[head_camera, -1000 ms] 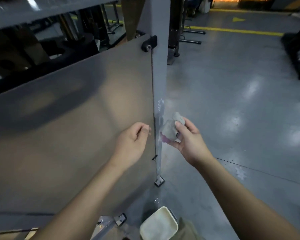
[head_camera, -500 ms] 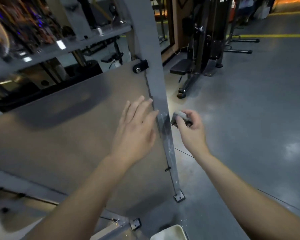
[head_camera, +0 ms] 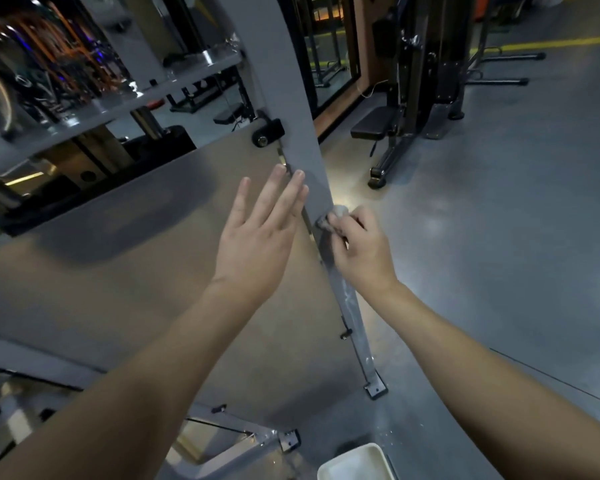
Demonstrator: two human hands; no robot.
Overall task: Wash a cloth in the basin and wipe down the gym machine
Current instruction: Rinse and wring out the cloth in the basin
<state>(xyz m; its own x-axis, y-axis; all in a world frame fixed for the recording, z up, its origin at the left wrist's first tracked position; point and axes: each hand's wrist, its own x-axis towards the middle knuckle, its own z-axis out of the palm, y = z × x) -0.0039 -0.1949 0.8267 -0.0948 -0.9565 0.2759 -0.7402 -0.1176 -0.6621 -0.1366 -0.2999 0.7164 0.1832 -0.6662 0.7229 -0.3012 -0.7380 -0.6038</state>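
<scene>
1. The right hand (head_camera: 362,251) is clenched around a small grey cloth (head_camera: 335,216), pressing it against the grey upright post (head_camera: 291,98) of the gym machine.
2. The left hand (head_camera: 257,237) is released, fingers straight and spread, its fingertips (head_camera: 298,176) at the seam where the flat grey panel (head_camera: 101,265) meets the post.
3. Pale wet streaks show on the post below the cloth, down toward its bolted foot plate (head_camera: 376,389).
4. A white basin (head_camera: 355,462) sits on the floor (head_camera: 499,254) at the bottom edge, near the machine's base.
5. A black bench machine (head_camera: 413,98) stands farther back.
</scene>
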